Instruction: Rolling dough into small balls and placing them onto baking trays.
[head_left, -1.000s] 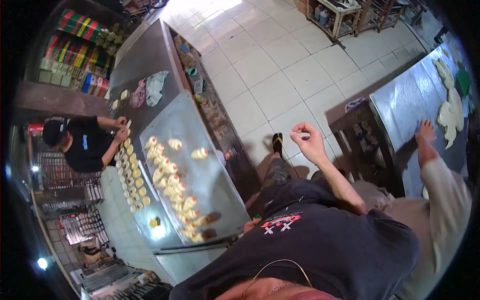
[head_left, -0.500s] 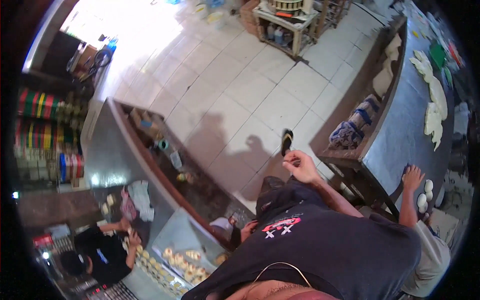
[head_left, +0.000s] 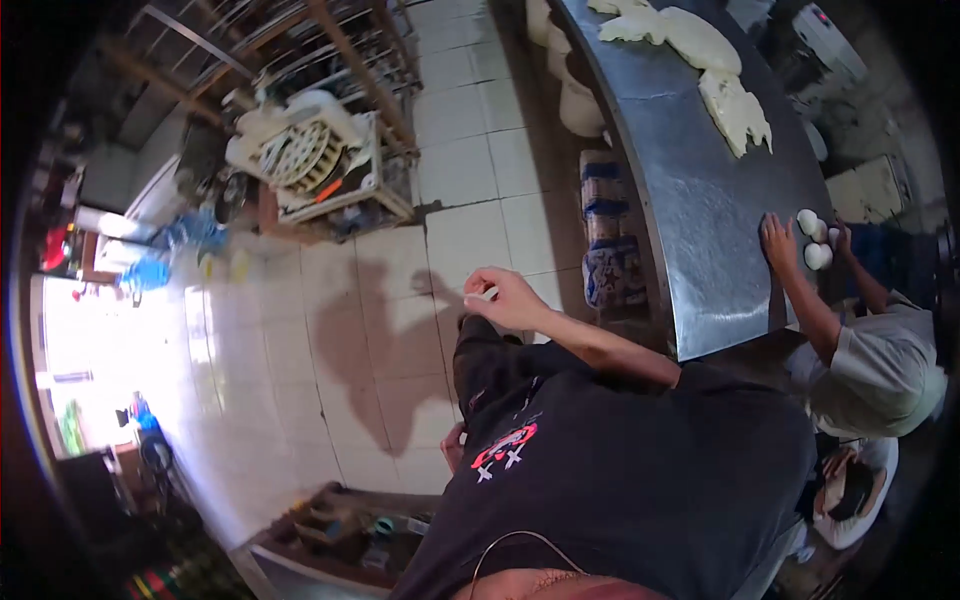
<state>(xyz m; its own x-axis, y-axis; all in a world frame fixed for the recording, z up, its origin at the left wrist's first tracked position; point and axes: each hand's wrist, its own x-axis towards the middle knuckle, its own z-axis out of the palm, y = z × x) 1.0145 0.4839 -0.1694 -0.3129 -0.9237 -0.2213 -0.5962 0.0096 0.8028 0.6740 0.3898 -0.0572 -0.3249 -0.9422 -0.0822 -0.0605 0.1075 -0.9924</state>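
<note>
My right hand (head_left: 507, 300) is in front of my body, above the tiled floor. Its fingers curl in toward the thumb, with a small pale gap between them; whether anything is pinched there I cannot make out. Of my left hand (head_left: 453, 447) only a small part shows past the edge of my dark shirt, and its fingers are hidden. Neither hand touches the metal-topped table (head_left: 705, 285) to the right. On that table lie a long sheet of dough (head_left: 705, 50) and several round dough balls (head_left: 818, 257).
A co-worker in a light shirt (head_left: 880, 360) has both hands at the dough balls; another person (head_left: 855, 490) is lower right. Wrapped packs (head_left: 612, 240) sit under the table. A stand holding a round slotted device (head_left: 300, 160) is far left, a counter with shelf (head_left: 340, 530) near left.
My view has turned left, so the metal-topped table now fills more of the right and the left counter has dropped low. My right hand stays curled before me. The co-worker's second hand shows now.
</note>
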